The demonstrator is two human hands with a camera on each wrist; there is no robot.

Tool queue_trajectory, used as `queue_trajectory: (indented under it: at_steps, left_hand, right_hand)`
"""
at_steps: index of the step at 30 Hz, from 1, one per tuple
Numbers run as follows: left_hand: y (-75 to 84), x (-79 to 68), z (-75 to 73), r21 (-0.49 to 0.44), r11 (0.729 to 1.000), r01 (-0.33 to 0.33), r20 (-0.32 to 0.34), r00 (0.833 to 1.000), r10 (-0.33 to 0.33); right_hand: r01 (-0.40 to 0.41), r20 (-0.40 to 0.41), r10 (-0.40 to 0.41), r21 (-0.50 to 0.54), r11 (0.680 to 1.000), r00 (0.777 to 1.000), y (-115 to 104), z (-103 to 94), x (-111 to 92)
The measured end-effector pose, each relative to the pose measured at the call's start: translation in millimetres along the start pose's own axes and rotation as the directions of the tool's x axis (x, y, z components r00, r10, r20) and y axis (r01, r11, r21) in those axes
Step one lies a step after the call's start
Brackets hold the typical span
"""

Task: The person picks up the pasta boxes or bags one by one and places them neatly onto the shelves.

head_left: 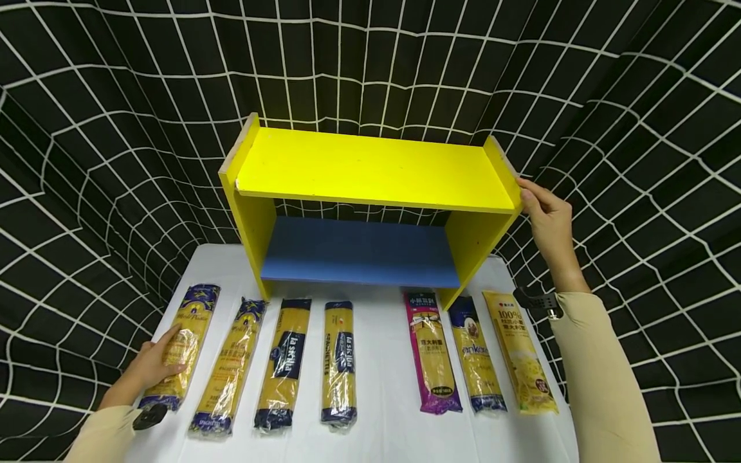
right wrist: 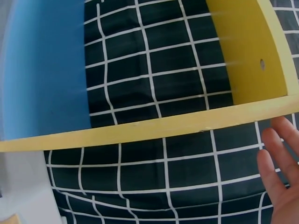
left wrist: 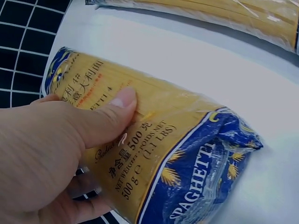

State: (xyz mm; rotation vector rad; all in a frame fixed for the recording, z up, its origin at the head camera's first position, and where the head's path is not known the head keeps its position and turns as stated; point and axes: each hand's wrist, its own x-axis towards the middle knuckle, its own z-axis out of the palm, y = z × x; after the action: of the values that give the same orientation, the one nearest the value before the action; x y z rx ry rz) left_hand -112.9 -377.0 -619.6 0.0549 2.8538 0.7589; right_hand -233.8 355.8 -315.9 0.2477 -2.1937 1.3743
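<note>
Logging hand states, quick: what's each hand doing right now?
Left hand: closed, holding the leftmost pasta packet.
Right hand: open, touching the right side of the shelf unit.

Room opens between the yellow board (head_left: 370, 170) and blue board (head_left: 359, 254), walled by side panels (head_left: 255, 225).

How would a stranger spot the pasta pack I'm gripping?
From the yellow shelf unit on the white table, look down and left. It's the leftmost pasta pack, gold with blue ends. Its neighbour looks similar, but the left hand grips only this one.
</note>
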Motion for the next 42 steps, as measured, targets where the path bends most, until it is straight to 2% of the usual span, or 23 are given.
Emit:
queue_trajectory:
  at_steps: [8, 15, 20, 24, 30, 36, 42]
  left_hand:
    - [-3.1, 0.6, 0.8, -0.013, 1.000, -0.016, 0.050, 0.999, 0.016]
    - [-4.6, -0.8, 1.7, -0.026, 0.998, -0.056, 0.009, 0.998, 0.056]
    - [-10.8, -0.9, 1.8, -0.084, 0.996, -0.040, 0.031, 0.999, 0.043]
    - [-12.8, -0.9, -2.0, -0.194, 0.980, -0.039, 0.071, 0.996, 0.053]
    - [-6.8, 0.0, -8.0, -0.334, 0.942, -0.009, 0.156, 0.986, 0.065]
    - [-0.8, 4.0, -11.2, -0.361, 0.932, 0.025, 0.179, 0.983, 0.043]
    - [6.3, 8.3, -12.1, -0.436, 0.896, 0.083, 0.207, 0.978, 0.011]
  right_hand:
    - [-0.004, 0.002, 0.004, -0.002, 1.000, 1.000, 0.0, 1.8, 0.0]
    - [-0.009, -0.005, 0.009, -0.025, 1.000, 1.000, -2.0, 2.1, -2.0]
    - [-0.003, -0.010, 0.003, -0.033, 0.999, 1.000, -3.7, 2.7, -2.9]
    - [-0.006, -0.016, 0.005, -0.028, 1.000, 1.000, -2.5, 2.4, -2.6]
    - [-0.013, -0.008, 0.013, -0.040, 0.999, 1.000, -3.3, 2.7, -2.4]
    - [-0.024, -0.019, 0.022, -0.066, 0.998, 1.000, -3.9, 3.4, -1.9]
    - [-0.028, -0.022, 0.026, -0.066, 0.997, 0.999, -3.8, 2.0, -2.0]
